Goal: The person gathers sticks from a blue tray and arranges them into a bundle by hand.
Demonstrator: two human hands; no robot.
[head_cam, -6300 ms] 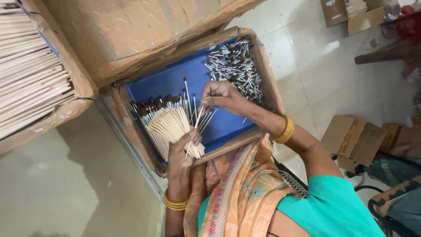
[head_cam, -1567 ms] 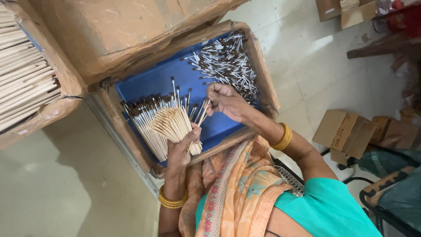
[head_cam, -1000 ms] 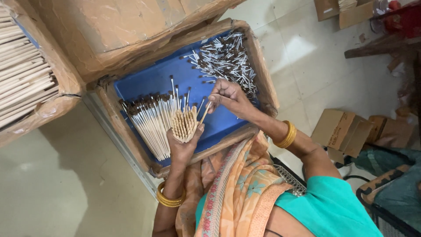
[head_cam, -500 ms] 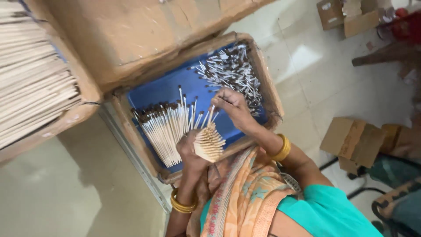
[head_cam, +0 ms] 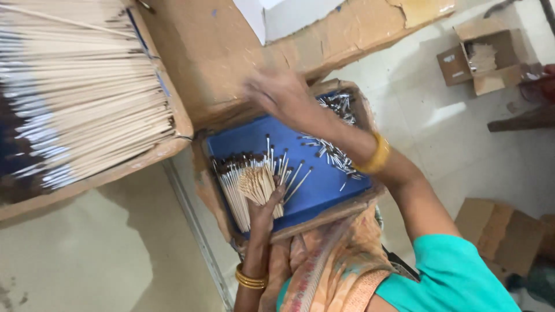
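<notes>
1. We are lifting our right hand (head_cam: 276, 92) up and away from the blue tray (head_cam: 315, 190) — half a second ago it was low over the sticks beside the left hand. It is now blurring over the cardboard box flap (head_cam: 214, 52) behind the tray, so one round of picking seems to be over.
2. Motion blur is hiding the right fingers; we cannot tell how far open they are or whether they are carrying anything.
3. Our left hand (head_cam: 265, 209) is staying closed around a fanned bundle of thin pale sticks (head_cam: 257, 184), ends toward us.
4. The bundle is sitting over the tray's left side, touching a row of dark-tipped sticks (head_cam: 234, 190); loose metal-tipped pieces (head_cam: 332, 153) are lying scattered to the right.
</notes>
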